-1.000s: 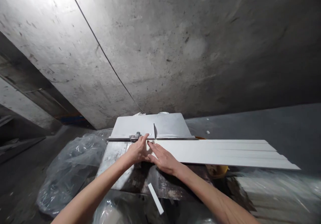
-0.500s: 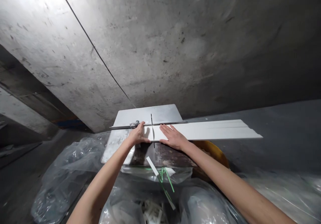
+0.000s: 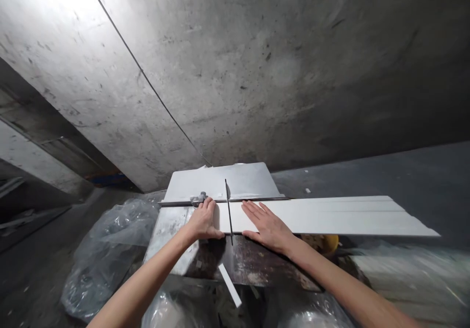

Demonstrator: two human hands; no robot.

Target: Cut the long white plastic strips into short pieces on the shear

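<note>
A long white board lies across a saw table, against a dark straight bar. A thin dark blade line crosses the board between my hands. My left hand grips the short end left of that line, thumb at the near edge and fingers at the far side. Close beside it, a grey clamp sits on the bar. My right hand lies flat on the long part, fingers stretched out and thumb near the front edge. The board's right end overhangs the table.
A narrow white offcut lies at the table's front edge. Clear plastic bags stand at left and below. Under the board at right is a yellow tub. A concrete wall rises behind the table.
The table and board appear lower and larger in view. The dark line across the board is now plainer, from edge to edge. My hands keep their places on the board.
</note>
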